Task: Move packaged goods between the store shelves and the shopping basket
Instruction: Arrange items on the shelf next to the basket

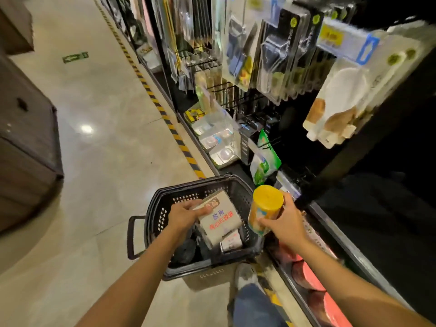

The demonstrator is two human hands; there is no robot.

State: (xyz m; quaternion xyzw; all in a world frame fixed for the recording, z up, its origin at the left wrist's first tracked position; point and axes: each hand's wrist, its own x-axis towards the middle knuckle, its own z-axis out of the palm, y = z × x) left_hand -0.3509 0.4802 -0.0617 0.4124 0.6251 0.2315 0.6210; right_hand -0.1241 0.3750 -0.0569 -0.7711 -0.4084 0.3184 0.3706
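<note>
A black plastic shopping basket point(160, 208) stands on the floor beside the shelves, with a few dark and pale packages inside. Over the basket, my left hand point(184, 214) grips a white rectangular pack point(220, 220) with red and blue print, tilted. My right hand point(286, 224) holds a yellow roll-shaped package point(265, 206) by its side, just past the basket's right rim and close to the low shelf edge.
Shelving point(330, 208) runs along the right with hanging blister packs point(280, 62), a green pouch point(265, 159) and pink round goods point(313, 277) on the low shelf. A yellow-black floor stripe point(165, 114) follows the shelf base. A dark cabinet point(28, 142) stands left. My shoe point(245, 274) is behind the basket.
</note>
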